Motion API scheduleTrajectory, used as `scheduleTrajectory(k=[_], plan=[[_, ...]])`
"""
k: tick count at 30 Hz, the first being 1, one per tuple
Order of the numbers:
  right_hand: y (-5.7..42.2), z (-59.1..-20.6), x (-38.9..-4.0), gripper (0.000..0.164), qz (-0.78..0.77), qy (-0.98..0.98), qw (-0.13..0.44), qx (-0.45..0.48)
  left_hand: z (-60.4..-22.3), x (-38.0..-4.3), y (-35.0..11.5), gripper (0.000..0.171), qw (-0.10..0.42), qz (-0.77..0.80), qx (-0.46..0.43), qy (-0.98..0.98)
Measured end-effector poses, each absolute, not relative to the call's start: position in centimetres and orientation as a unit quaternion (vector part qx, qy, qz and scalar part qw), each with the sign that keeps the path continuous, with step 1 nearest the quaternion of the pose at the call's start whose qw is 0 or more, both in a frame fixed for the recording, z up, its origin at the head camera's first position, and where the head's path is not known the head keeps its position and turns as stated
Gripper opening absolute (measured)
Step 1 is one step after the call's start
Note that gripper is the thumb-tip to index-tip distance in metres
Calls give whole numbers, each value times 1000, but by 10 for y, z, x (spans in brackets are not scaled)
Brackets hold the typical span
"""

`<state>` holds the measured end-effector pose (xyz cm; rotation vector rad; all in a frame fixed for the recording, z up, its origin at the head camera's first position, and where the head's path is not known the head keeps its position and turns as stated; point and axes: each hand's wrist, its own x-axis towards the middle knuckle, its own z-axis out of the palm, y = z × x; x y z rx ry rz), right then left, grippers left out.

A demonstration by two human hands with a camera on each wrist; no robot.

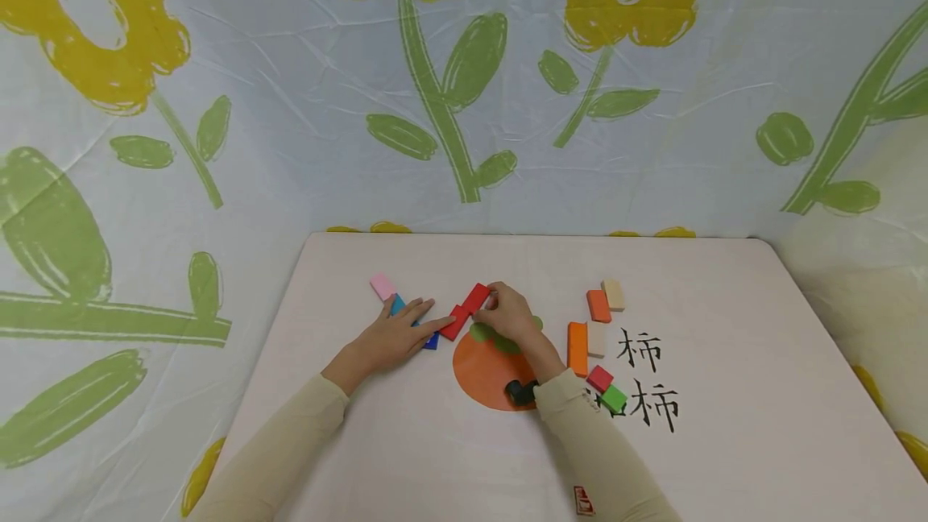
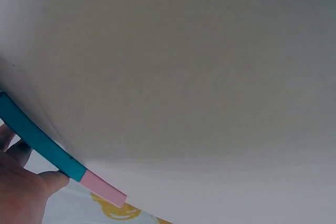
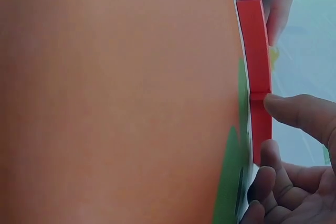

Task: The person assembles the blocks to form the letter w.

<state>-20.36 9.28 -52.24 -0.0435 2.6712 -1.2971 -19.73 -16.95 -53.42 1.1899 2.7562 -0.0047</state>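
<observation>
In the head view, two red blocks lie end to end, slanted, on the pale table [image 1: 406,441]. My right hand [image 1: 511,314] pinches the farther red block [image 1: 476,297] between thumb and fingertips; the right wrist view shows the thumb [image 3: 299,109] near the joint of the two. My left hand [image 1: 391,338] lies with fingers spread over a row of blocks, one fingertip touching the nearer red block [image 1: 454,324]. Partly hidden under that hand are a light-blue block [image 1: 397,304] and a dark-blue block [image 1: 432,341]. A pink block [image 1: 382,287] adjoins the light-blue one.
Right of the right hand lie an orange-red block [image 1: 598,306], two beige blocks, a long orange block [image 1: 577,349], a crimson block [image 1: 599,379] and a green block [image 1: 614,399]. The tabletop bears a printed persimmon [image 1: 482,381] and black characters. Flower-patterned cloth [image 1: 290,143] surrounds the table.
</observation>
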Motion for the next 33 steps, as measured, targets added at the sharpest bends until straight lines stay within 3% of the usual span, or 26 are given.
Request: scheduleTrajectory(k=[20, 33], plan=[[88, -526, -208, 42, -439, 895, 73, -36, -532, -196, -170, 56, 71, 3, 397, 915], [89, -526, -208, 45, -438, 895, 75, -32, -526, -197, -167, 52, 68, -12, 399, 914]])
